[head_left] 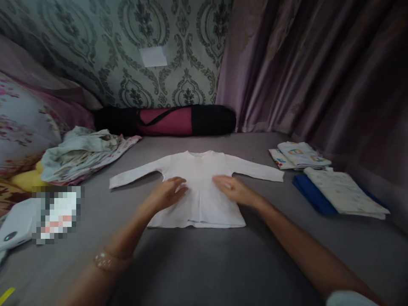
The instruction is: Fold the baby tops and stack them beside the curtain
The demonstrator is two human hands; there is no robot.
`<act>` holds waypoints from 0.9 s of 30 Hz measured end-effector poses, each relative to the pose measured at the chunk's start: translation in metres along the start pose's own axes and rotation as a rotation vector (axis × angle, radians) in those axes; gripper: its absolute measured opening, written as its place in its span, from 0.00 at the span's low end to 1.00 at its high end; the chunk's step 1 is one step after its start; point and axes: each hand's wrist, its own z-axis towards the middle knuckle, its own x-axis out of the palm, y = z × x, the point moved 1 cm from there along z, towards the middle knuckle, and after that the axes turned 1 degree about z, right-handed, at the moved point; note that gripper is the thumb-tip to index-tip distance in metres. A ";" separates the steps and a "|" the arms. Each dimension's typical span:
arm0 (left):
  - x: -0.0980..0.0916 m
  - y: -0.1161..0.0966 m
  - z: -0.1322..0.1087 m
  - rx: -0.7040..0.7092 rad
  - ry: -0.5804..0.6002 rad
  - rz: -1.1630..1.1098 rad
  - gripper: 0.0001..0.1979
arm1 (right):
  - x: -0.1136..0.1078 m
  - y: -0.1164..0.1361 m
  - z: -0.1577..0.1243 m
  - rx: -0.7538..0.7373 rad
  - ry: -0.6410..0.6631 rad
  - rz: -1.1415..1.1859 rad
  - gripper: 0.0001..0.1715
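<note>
Both flat, open hands, left hand (167, 193) and right hand (234, 190), are resting on the white shirt (199, 204), with bare grey bed (204, 263) lying just below its bottom edge.

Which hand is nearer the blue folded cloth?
Right. The right hand rests on the white shirt, toward the blue folded cloth; the left hand rests farther from it.

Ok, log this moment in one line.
left hand: flat on white shirt | right hand: same | white shirt: spread, sleeves out
</note>
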 end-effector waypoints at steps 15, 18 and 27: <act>0.065 -0.017 0.056 -0.216 -0.055 0.279 0.31 | 0.020 -0.071 0.085 0.427 -0.023 -0.407 0.40; 0.064 -0.016 0.055 -0.216 -0.064 0.287 0.31 | 0.004 -0.073 0.076 0.425 -0.139 -0.374 0.39; 0.072 -0.011 0.055 -0.202 -0.108 0.304 0.31 | 0.005 -0.101 0.044 0.557 -0.234 -0.430 0.40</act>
